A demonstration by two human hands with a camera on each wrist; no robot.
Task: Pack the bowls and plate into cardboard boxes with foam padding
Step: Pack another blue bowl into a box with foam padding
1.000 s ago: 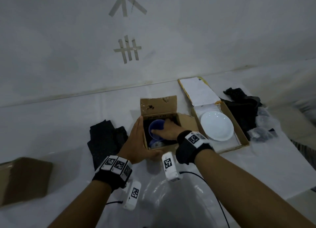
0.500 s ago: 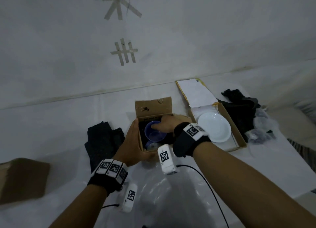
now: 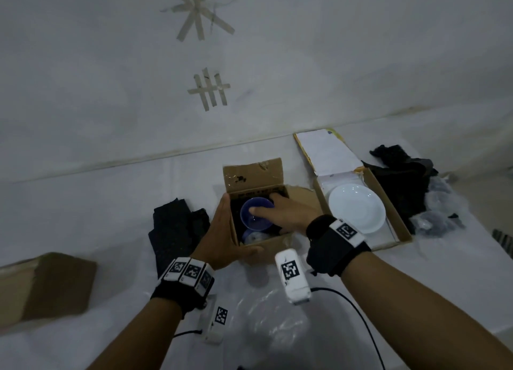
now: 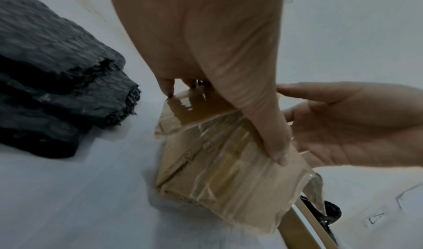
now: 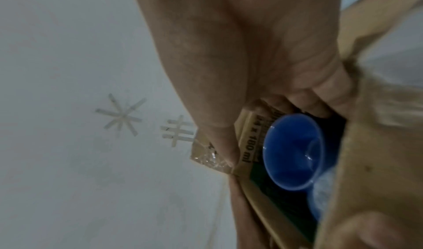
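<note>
A small open cardboard box (image 3: 254,175) stands mid-table, lined with dark foam. Inside it, a blue bowl (image 3: 254,222) lies tilted over a pale patterned bowl (image 3: 251,237). My right hand (image 3: 288,211) reaches into the box and grips the blue bowl (image 5: 293,153), thumb in its hollow and fingers over its far rim. My left hand (image 3: 222,231) clasps the box's left wall, thumb along the front wall (image 4: 217,171). A white plate (image 3: 356,207) lies in a flat open box (image 3: 399,225) to the right.
Folded black foam (image 3: 175,231) lies just left of the small box, with more black foam (image 3: 402,181) and clear plastic bags (image 3: 438,214) at the far right. Another cardboard box (image 3: 47,286) sits at the left edge. Crumpled clear plastic (image 3: 272,328) lies near me.
Both hands keep their holds. The right hand has shifted the blue bowl slightly inside the box. The left hand stays on the box wall.
</note>
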